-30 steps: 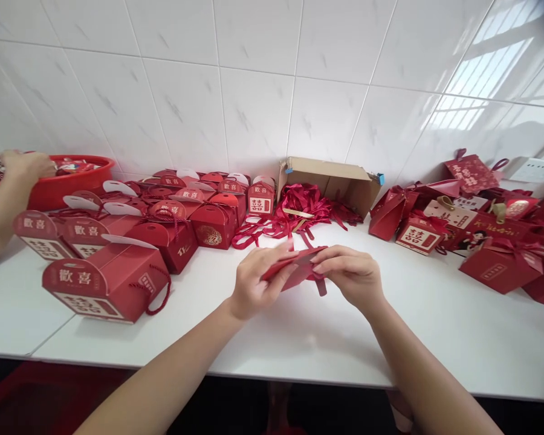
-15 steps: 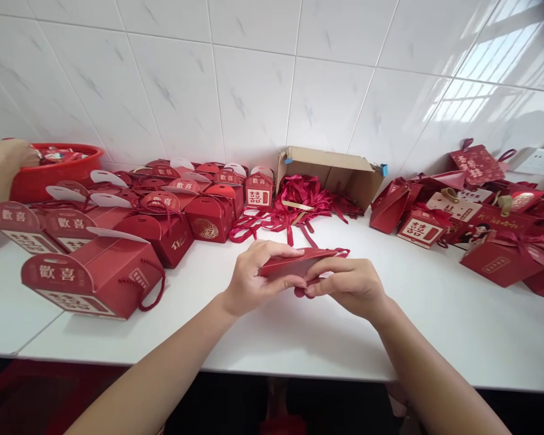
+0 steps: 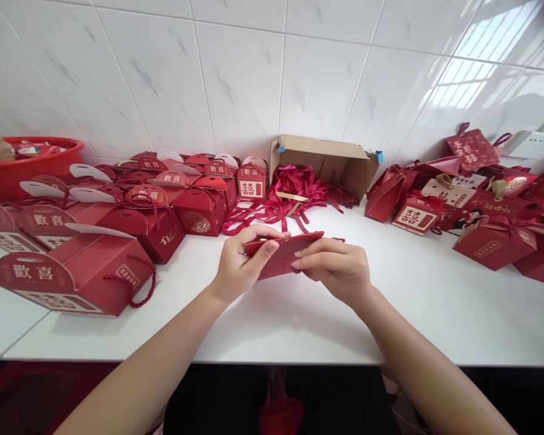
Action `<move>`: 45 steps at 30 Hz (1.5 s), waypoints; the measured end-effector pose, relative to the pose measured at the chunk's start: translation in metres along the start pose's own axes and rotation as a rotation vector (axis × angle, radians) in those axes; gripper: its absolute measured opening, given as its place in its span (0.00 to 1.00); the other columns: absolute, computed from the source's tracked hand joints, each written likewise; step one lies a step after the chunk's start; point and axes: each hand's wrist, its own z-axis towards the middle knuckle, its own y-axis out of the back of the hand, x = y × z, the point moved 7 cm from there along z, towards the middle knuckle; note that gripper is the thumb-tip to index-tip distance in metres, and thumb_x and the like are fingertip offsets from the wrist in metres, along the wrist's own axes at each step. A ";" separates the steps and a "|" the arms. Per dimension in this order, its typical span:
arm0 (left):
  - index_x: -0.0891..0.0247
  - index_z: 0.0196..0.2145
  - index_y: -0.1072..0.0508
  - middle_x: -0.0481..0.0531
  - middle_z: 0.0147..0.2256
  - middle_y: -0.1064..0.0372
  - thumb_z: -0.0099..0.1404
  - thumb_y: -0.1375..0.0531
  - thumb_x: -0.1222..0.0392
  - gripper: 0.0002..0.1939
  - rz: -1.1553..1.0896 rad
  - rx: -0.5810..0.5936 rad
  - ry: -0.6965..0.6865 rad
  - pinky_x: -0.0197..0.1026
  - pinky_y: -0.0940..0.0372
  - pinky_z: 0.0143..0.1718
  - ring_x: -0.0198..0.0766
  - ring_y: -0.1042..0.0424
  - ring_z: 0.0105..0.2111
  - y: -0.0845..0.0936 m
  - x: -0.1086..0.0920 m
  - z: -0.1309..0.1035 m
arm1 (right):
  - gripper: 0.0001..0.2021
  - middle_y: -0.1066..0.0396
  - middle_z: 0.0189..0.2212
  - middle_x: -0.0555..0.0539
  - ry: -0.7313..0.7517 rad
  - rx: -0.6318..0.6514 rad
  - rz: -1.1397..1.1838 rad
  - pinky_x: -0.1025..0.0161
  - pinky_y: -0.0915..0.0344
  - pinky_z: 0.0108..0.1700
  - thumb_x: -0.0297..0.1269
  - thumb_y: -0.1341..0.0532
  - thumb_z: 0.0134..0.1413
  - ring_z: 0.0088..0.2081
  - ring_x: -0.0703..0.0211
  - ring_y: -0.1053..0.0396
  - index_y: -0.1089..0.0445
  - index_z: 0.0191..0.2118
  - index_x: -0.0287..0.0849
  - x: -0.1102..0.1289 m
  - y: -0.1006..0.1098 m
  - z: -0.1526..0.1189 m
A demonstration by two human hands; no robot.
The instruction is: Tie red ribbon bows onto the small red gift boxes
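Between my two hands, above the white table, is a small red gift box (image 3: 278, 261), turned so that a flat plain side faces me. My left hand (image 3: 238, 266) grips its left end, thumb along the top edge and fingers behind. The right hand (image 3: 340, 269) is closed on the right end, fingertips lying on the near face. A bit of red ribbon shows just beyond the right fingers. The box's far side is hidden. Behind it, a pile of red ribbons (image 3: 297, 188) spills from a cardboard box (image 3: 320, 147) lying on its side.
Rows of red gift boxes (image 3: 84, 269) with handle tops and cords stand on the left of the white table (image 3: 299, 329). Behind them is a red basin (image 3: 36, 172) of small packets, with another person's arm beside it. More red boxes (image 3: 496, 244) are grouped at right. A tiled wall closes the back.
My hands have tilted the red box so that its flat side now faces me. My right fingers have shifted from its lower edge onto that face. The view has swung slightly right.
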 end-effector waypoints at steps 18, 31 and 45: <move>0.62 0.37 0.24 0.56 0.33 0.23 0.54 0.38 0.39 0.23 0.093 0.020 -0.294 0.44 0.34 0.39 0.43 0.26 0.35 -0.004 -0.010 -0.006 | 0.11 0.25 0.29 0.50 -0.169 -0.216 -0.053 0.65 0.29 0.33 0.22 0.38 0.53 0.31 0.62 0.27 0.24 0.33 0.48 0.007 0.002 0.000; 0.61 0.36 0.26 0.55 0.34 0.22 0.47 0.30 0.50 0.20 0.114 0.015 -0.334 0.45 0.32 0.39 0.43 0.25 0.35 -0.005 -0.017 -0.007 | 0.05 0.33 0.39 0.44 0.045 -0.290 -0.430 0.50 0.38 0.43 0.29 0.33 0.47 0.42 0.50 0.34 0.29 0.27 0.44 0.026 0.008 0.001; 0.62 0.36 0.25 0.57 0.35 0.23 0.48 0.29 0.52 0.19 0.057 0.030 -0.291 0.47 0.32 0.40 0.45 0.24 0.36 -0.005 -0.015 -0.008 | 0.08 0.30 0.35 0.47 0.120 -0.277 -0.392 0.48 0.36 0.42 0.27 0.33 0.45 0.40 0.50 0.34 0.32 0.27 0.45 0.027 0.005 -0.001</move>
